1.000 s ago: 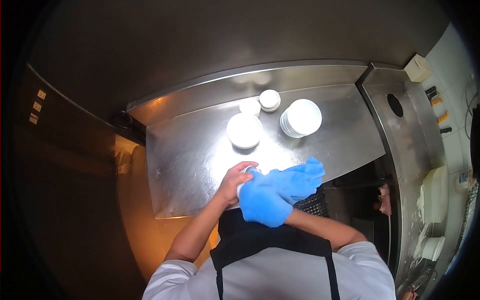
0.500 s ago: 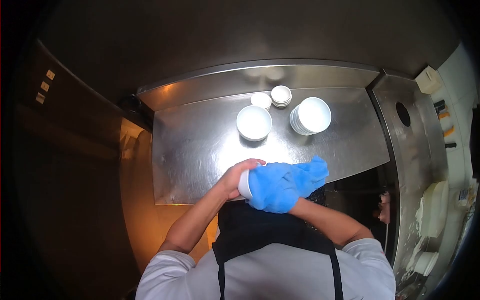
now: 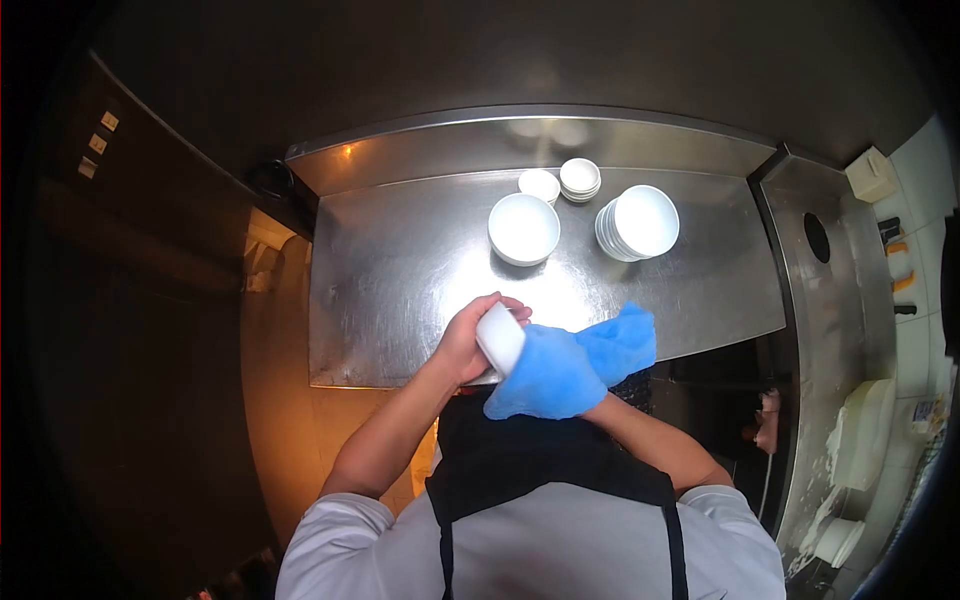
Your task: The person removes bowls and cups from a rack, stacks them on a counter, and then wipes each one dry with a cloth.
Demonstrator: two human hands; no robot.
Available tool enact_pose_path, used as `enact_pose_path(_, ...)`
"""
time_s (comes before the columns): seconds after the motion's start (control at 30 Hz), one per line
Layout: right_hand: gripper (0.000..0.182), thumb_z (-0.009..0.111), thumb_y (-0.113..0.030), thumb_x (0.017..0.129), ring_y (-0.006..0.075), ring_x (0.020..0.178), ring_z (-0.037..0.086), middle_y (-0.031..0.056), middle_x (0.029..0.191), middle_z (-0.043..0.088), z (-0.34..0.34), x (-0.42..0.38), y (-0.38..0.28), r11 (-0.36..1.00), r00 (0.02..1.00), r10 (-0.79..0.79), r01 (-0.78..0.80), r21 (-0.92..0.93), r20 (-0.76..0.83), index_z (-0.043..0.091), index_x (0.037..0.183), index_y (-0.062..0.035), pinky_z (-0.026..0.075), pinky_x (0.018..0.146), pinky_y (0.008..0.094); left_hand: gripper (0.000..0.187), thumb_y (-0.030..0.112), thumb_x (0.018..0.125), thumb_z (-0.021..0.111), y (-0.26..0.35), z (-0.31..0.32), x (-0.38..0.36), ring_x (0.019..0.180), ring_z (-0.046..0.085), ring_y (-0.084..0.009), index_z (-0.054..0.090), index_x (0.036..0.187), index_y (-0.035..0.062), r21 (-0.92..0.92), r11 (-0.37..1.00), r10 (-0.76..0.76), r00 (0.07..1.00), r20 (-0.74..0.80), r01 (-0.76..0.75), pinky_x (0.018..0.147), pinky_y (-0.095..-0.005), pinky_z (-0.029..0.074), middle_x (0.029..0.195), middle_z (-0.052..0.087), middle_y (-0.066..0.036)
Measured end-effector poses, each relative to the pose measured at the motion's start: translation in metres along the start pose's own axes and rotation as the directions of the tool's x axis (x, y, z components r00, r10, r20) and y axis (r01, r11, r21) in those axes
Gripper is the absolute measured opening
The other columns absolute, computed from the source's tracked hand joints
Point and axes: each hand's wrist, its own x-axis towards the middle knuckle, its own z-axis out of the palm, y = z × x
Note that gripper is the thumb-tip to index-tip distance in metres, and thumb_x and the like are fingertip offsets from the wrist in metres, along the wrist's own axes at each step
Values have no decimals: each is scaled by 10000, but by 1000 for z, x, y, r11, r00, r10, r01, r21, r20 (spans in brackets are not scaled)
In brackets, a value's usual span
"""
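My left hand (image 3: pixel 464 342) is closed round a small white bowl (image 3: pixel 501 338), which it holds tilted on its side just above the counter's front edge. A blue cloth (image 3: pixel 556 372) lies against the bowl's right side, covering part of it. My right hand is under the cloth, holding it; its fingers are hidden and only the forearm (image 3: pixel 655 432) shows. Beyond my hands stand a stack of white bowls (image 3: pixel 524 229) and a taller stack of bowls (image 3: pixel 640 222) to its right. Two stacks of smaller white bowls (image 3: pixel 580 178) sit behind them.
The steel counter (image 3: pixel 390 270) has a raised back edge (image 3: pixel 440 150). To the right runs another steel surface with a round dark hole (image 3: pixel 817 237). Knives (image 3: pixel 903 284) hang on the tiled wall, and a white container (image 3: pixel 865 435) stands at the right.
The bowl has turned in my left hand, and more of its white outside shows. The cloth has shifted off part of it. The whole view has moved slightly.
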Motion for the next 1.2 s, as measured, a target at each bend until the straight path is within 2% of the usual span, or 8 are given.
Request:
enact_pose_path(0.1, 482, 681, -327, 846, 310, 1033, 653, 171, 1100, 669, 7, -17, 38, 819, 929, 316, -166, 550, -191, 602, 1230, -48, 510, 906, 397, 502, 354, 1047, 364, -4, 23, -23, 1248, 524, -292, 477, 1348, -31, -98, 994, 59, 996, 73, -52, 1089, -436, 401, 1333, 543, -211)
enact_pose_path(0.27, 316, 577, -272, 920, 327, 954, 636, 134, 998, 665, 59, -30, 103, 823, 833, 539, -553, -128, -126, 628, 1148, -59, 499, 824, 473, 411, 184, 1014, 534, -6, 41, -46, 1216, 541, -229, 466, 1333, -67, -104, 940, 342, 908, 242, -326, 1063, -367, 409, 1299, 578, -141)
enact_pose_path(0.47, 425, 654, -261, 848, 245, 973, 627, 123, 1096, 604, -10, -3, -9, 967, 855, -52, 172, 189, -516, 556, 1184, -21, 540, 831, 383, 190, 88, 942, 611, -31, 33, -37, 862, 642, -111, 637, 1099, -15, 674, 582, 450, 870, 200, -455, 780, -287, 534, 964, 701, -66)
enact_pose_path(0.57, 369, 601, -297, 932, 185, 993, 598, 96, 1079, 605, 24, -2, 29, 266, 893, 383, 137, 954, -235, 545, 1173, -23, 528, 864, 345, 184, 3, 828, 668, -25, 64, -52, 870, 701, -219, 679, 1008, -33, 701, 116, 619, 603, 504, -704, 804, -333, 556, 928, 720, -153)
enact_pose_path(0.67, 373, 519, -329, 1000, 162, 958, 592, 67, 1097, 595, 8, 1, 50, -428, 901, 395, 9, 904, 178, 535, 1231, -36, 520, 864, 325, 152, -28, 755, 692, -18, 63, -37, 886, 702, -331, 712, 906, -25, 580, -232, 596, 357, 719, -781, 852, -410, 553, 955, 712, -185)
enact_pose_path(0.9, 306, 509, -243, 1005, 146, 946, 606, 57, 1084, 619, 32, -8, 51, 537, 794, 465, 99, 838, -391, 539, 1248, -58, 519, 799, 283, 128, 79, 789, 734, 47, 5, -25, 774, 671, -323, 710, 890, 4, 760, -522, 697, 320, 642, -387, 835, -415, 529, 809, 689, -167)
enact_pose_path(0.97, 335, 543, -262, 994, 146, 1020, 580, 52, 1134, 600, 7, -16, 80, -130, 850, 510, 227, 965, -131, 536, 1267, -65, 487, 913, 299, 94, 82, 799, 726, 69, -28, -1, 736, 646, -335, 699, 863, 18, 798, -550, 703, 378, 602, -249, 820, -411, 512, 757, 669, -167)
enact_pose_path(1.2, 367, 601, -240, 946, 176, 963, 595, 57, 1056, 591, -69, -10, 70, 444, 708, 301, 489, 751, -639, 513, 1235, -31, 497, 857, 280, 107, 102, 809, 593, 114, -102, 87, 725, 649, -289, 650, 722, 75, 750, -661, 635, 540, 552, 10, 805, -403, 467, 711, 683, -110)
